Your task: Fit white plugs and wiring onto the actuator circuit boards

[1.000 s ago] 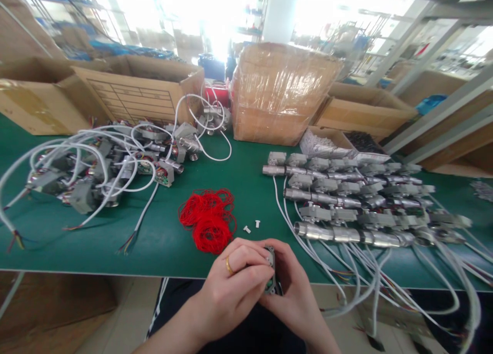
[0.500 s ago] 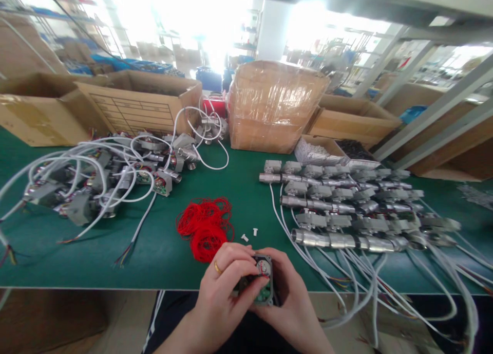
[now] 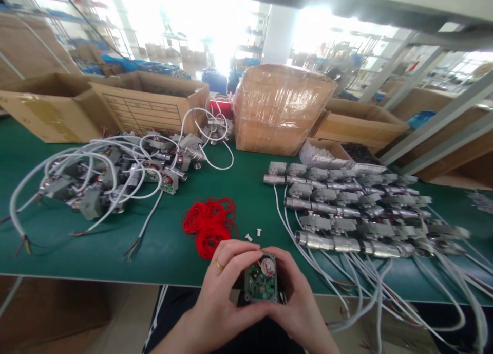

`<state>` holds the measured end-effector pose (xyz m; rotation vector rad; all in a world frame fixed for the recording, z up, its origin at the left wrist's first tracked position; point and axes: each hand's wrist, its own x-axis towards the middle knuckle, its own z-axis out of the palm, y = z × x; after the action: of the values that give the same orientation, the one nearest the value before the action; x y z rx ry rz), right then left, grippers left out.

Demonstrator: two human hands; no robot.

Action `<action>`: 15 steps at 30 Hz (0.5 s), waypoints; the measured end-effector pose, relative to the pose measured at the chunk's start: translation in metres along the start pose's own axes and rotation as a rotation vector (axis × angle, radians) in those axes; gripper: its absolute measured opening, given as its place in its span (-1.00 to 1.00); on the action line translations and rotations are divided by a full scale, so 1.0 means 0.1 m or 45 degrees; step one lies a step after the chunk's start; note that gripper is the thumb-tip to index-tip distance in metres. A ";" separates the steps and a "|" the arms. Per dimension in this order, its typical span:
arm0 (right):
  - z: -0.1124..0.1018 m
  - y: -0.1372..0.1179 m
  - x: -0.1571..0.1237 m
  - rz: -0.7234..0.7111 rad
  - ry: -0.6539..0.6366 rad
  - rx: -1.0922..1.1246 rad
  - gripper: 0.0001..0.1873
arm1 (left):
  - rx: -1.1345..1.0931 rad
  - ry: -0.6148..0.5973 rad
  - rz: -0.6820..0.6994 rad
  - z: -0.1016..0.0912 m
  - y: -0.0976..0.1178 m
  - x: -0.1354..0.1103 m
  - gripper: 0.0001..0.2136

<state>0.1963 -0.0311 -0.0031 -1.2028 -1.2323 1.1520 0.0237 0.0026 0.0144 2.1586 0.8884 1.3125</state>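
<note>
Between my two hands is a small grey actuator housing (image 3: 261, 282), its uncovered side facing me. A green circuit board, a round motor and thin wires show inside. My left hand (image 3: 227, 279), with a ring on one finger, curls around the left side and top. Around the right side wraps my right hand (image 3: 295, 287); both thumbs meet at the lower edge. Just beyond lie two small white plastic pieces (image 3: 259, 232). A tangled bundle of red wire (image 3: 210, 223) rests on the green table to the left of them.
Rows of metal valves with grey housings (image 3: 346, 220) and white cables fill the right side. A heap of similar valves (image 3: 115, 174) with looped cables lies at the left. Cardboard boxes (image 3: 283, 112) stand along the back. The green table's (image 3: 77, 256) front edge is near me.
My left fingers and thumb have moved from inside the housing to its outer edges, uncovering the circuit board. The view has shifted slightly, moving the scene a little rightward.
</note>
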 end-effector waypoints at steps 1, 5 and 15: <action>-0.03 0.02 0.00 0.016 -0.007 -0.042 -0.35 | -0.005 -0.042 -0.056 -0.01 -0.01 -0.04 -0.48; -0.11 0.07 -0.02 0.018 -0.045 -0.179 -0.35 | -0.033 -0.178 -0.242 0.03 -0.06 -0.22 -0.13; -0.43 0.00 0.23 -0.058 -0.080 -0.436 -0.67 | -0.214 -0.119 -0.444 -0.05 -0.02 -0.16 -0.23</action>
<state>0.2402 -0.0088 -0.0012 -1.3890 -1.5415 0.9762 0.0132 -0.0071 0.0060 1.8213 1.0223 1.0645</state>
